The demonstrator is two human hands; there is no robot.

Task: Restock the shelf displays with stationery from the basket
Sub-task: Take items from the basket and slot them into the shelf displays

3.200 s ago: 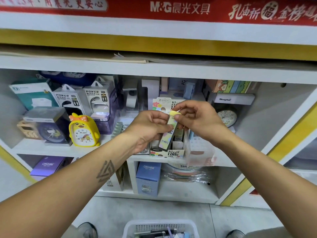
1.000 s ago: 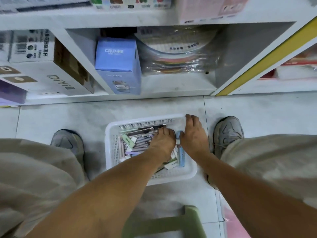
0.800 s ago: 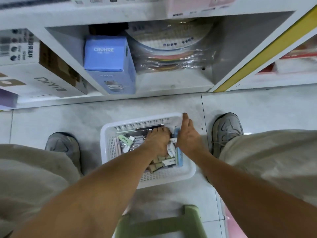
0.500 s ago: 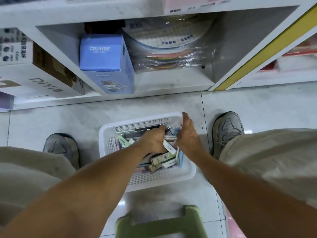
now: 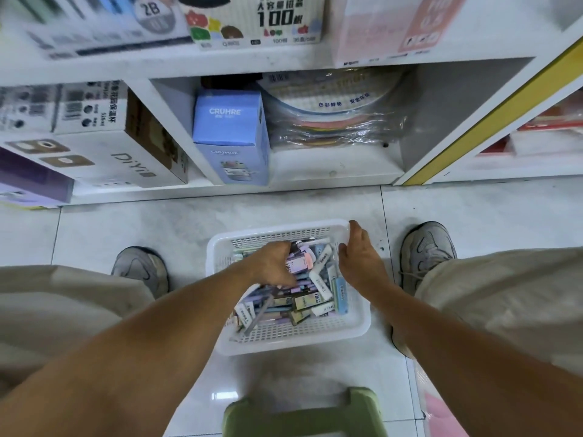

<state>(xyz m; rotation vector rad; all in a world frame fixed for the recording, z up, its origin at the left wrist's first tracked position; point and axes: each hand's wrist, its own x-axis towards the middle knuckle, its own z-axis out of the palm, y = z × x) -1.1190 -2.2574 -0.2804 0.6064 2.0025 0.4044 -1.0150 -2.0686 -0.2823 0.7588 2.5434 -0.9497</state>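
The white basket (image 5: 358,326) sits on the floor tiles between the person's shoes, under the bottom shelf edge, within reach of both arms. The left hand (image 5: 273,266) digs, fingers curled down, into the far-left part of the heap of stationery (image 5: 310,298), probably gathering several; whether it grips any I cannot tell. The right hand (image 5: 361,260) rests with relaxed fingers on the far-right rim, apparently steadying it. The stock is a jumble of slim pastel boxes, lilac, blue, beige and white.
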